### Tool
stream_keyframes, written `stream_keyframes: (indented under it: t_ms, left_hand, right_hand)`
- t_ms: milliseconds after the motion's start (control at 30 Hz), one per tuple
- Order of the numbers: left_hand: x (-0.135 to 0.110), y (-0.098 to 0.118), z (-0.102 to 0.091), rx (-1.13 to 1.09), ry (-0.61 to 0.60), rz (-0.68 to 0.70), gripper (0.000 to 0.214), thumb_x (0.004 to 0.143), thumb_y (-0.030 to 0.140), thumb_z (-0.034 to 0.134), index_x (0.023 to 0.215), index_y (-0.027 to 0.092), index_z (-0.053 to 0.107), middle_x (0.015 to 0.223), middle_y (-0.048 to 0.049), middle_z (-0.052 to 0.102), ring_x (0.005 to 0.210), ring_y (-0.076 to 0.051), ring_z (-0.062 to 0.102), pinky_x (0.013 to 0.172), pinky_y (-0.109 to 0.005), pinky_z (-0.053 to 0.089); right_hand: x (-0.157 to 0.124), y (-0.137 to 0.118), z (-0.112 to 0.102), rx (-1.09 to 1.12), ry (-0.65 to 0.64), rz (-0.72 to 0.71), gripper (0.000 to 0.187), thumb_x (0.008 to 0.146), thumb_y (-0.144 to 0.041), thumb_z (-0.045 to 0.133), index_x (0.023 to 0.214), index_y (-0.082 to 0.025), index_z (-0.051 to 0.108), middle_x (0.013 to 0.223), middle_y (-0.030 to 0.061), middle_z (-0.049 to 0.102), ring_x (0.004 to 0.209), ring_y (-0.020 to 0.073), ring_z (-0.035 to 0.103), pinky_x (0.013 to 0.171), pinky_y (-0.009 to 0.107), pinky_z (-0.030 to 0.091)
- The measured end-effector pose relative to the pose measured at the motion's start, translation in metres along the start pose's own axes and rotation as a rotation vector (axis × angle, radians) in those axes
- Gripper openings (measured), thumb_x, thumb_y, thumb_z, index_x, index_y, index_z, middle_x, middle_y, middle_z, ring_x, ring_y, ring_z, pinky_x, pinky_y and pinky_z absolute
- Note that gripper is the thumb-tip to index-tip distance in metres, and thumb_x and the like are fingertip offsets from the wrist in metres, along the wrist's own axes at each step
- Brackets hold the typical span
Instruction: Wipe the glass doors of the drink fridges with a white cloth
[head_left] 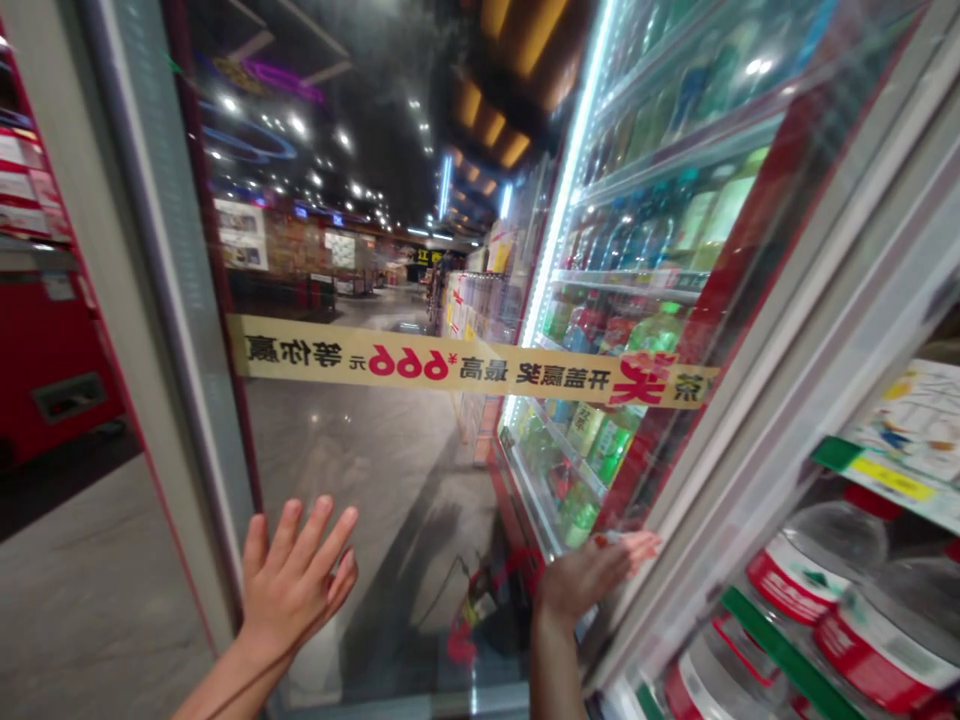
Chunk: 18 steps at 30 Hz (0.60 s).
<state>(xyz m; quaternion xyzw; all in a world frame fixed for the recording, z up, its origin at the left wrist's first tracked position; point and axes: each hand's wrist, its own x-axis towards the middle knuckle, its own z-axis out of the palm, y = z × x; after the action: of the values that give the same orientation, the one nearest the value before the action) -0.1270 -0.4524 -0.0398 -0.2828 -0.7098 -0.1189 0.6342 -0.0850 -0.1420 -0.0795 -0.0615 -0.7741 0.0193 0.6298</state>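
My left hand [298,565] is raised in front of the glass door [360,450] of a drinks cooler, palm forward, its fingers spread and holding nothing. Whether it touches the pane I cannot tell. My right hand [589,575] is stretched out flat at the right side of the door, close to the grey door frame [667,490]. It is somewhat blurred, and its fingertips lie in bright light. A yellow strip with reversed print [480,366] runs across the pane.
Large water bottles with red labels [889,630] stand on the shelf at right, with a green shelf strip [787,650] in front. Shelves of green bottles [611,445] show in the glass. A red cabinet [56,350] stands at far left on the grey floor [97,560].
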Motion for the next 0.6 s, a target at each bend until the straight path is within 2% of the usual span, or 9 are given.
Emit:
stream_keyframes:
  t_ms: [100,200,233,267,300,400,467,533,600]
  left_hand:
    - [-0.010,0.004,0.003,0.021,0.010,-0.039,0.081,0.098,0.027,0.065,0.173,0.032,0.033,0.182,0.0042,0.025,0.173,-0.020,0.017,0.144,-0.046,0.008]
    - [-0.013,0.003,0.004,0.021,0.014,-0.050,0.078,0.101,0.029,0.065,0.172,0.034,0.033,0.182,0.0045,0.027,0.172,-0.019,0.019,0.144,-0.046,0.009]
    - [-0.015,0.003,0.005,0.019,0.015,-0.065,0.079,0.101,0.029,0.066,0.172,0.034,0.032,0.182,0.0038,0.027,0.172,-0.018,0.019,0.144,-0.045,0.010]
    - [-0.018,0.003,0.005,0.018,0.014,-0.087,0.080,0.101,0.030,0.066,0.173,0.033,0.031,0.182,0.0030,0.027,0.172,-0.018,0.020,0.144,-0.045,0.010]
    - [-0.021,0.004,0.006,0.018,0.011,-0.113,0.081,0.102,0.030,0.066,0.174,0.032,0.029,0.182,0.0022,0.027,0.172,-0.017,0.020,0.144,-0.044,0.010]
    - [-0.035,0.015,0.012,0.066,0.016,-0.204,0.081,0.104,0.025,0.059,0.176,0.031,0.021,0.185,0.0022,0.019,0.173,-0.016,0.014,0.144,-0.043,0.008]
    - [-0.042,0.027,0.018,0.124,0.033,-0.259,0.082,0.103,0.018,0.053,0.177,0.029,0.018,0.186,0.0018,0.013,0.174,-0.018,0.008,0.144,-0.044,0.004]
    - [-0.045,0.038,0.023,0.170,0.057,-0.321,0.083,0.103,0.016,0.051,0.177,0.019,0.014,0.187,-0.0045,0.007,0.175,-0.023,0.003,0.144,-0.045,0.002]
    - [-0.047,0.044,0.027,0.191,0.078,-0.373,0.081,0.105,0.021,0.050,0.176,0.008,0.011,0.187,-0.0124,0.003,0.175,-0.027,0.000,0.143,-0.046,0.002]
  right_hand:
    - [0.013,-0.021,-0.001,-0.014,0.085,0.021,0.078,0.107,-0.033,0.035,0.178,-0.015,0.010,0.180,0.0209,0.029,0.172,0.0427,0.009,0.133,0.084,0.013]
    - [0.002,-0.061,-0.010,0.076,0.042,-0.290,0.073,0.103,-0.047,0.051,0.173,-0.046,0.029,0.166,-0.0108,0.055,0.165,0.0253,0.038,0.135,0.054,0.042]
    - [0.002,-0.064,-0.016,0.101,0.036,-0.368,0.072,0.102,-0.049,0.053,0.170,-0.053,0.032,0.159,-0.0174,0.060,0.160,0.0213,0.046,0.131,0.048,0.048]
    - [0.007,-0.061,-0.021,0.111,0.041,-0.392,0.074,0.101,-0.046,0.054,0.171,-0.054,0.031,0.157,-0.0171,0.062,0.157,0.0218,0.050,0.130,0.049,0.050]
    - [0.019,-0.051,-0.026,0.107,0.062,-0.356,0.077,0.102,-0.040,0.052,0.174,-0.046,0.026,0.162,-0.0098,0.060,0.159,0.0270,0.049,0.130,0.057,0.048]
    - [0.087,-0.018,-0.034,0.040,0.151,-0.050,0.085,0.104,-0.028,0.040,0.177,-0.015,0.000,0.178,0.0239,0.030,0.165,0.0521,0.028,0.121,0.093,0.032]
    - [0.134,-0.020,-0.033,0.019,0.172,0.095,0.085,0.105,-0.030,0.038,0.176,-0.013,-0.006,0.180,0.0284,0.016,0.165,0.0581,0.022,0.117,0.097,0.029]
    - [0.157,-0.048,-0.031,0.056,0.112,-0.052,0.086,0.105,-0.029,0.046,0.177,-0.011,0.002,0.179,0.0282,0.021,0.165,0.0565,0.025,0.120,0.094,0.029]
    - [0.152,-0.084,-0.031,0.140,0.016,-0.468,0.078,0.103,-0.030,0.053,0.175,-0.012,0.028,0.177,0.0193,0.036,0.168,0.0450,0.027,0.132,0.078,0.032]
